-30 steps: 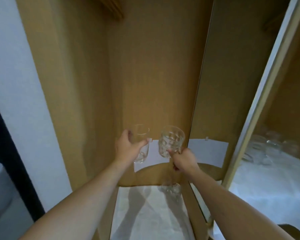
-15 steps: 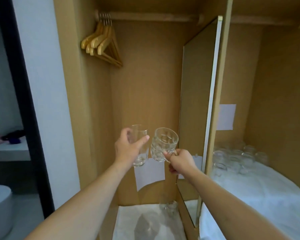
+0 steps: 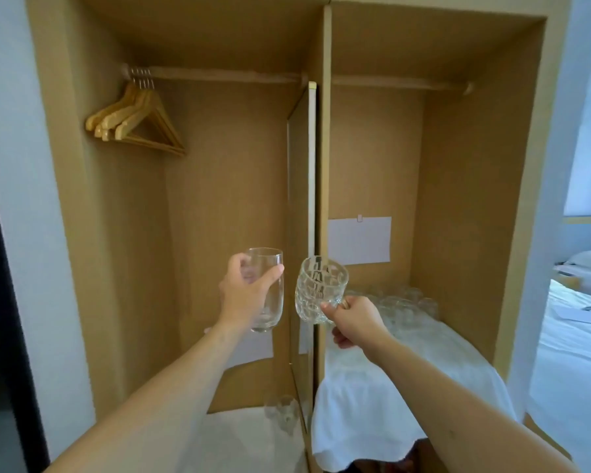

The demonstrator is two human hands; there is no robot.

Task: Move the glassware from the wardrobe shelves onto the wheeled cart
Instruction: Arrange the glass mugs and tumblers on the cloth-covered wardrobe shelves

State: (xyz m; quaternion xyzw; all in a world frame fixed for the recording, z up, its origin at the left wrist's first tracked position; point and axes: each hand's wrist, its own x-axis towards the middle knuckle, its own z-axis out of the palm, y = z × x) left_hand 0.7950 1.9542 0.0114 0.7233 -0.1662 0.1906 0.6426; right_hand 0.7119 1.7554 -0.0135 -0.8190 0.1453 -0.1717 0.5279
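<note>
Change: a moment ago both glasses were held low in the left bay of the wardrobe point(image 3: 219, 206); now they are raised in front of its centre divider point(image 3: 327, 165), and the whole wardrobe is in sight.
Left hand point(image 3: 244, 295): arm stretched forward, fingers and thumb wrapped round a smooth tumbler point(image 3: 267, 288), held upright just left of the divider.
Right hand point(image 3: 354, 319): arm stretched forward, fingers curled round the handle of a patterned mug point(image 3: 319, 290), which tilts slightly, just in front of the divider.
Glasses apart: tumbler and mug near each other, not touching.
Remaining glassware point(image 3: 403, 303): clustered on the white-covered shelf point(image 3: 406, 370) right of the divider, at the back.
Lone glass point(image 3: 282, 413): low down, left of the divider.
Hangers point(image 3: 135, 121): on the rail, upper left bay.
</note>
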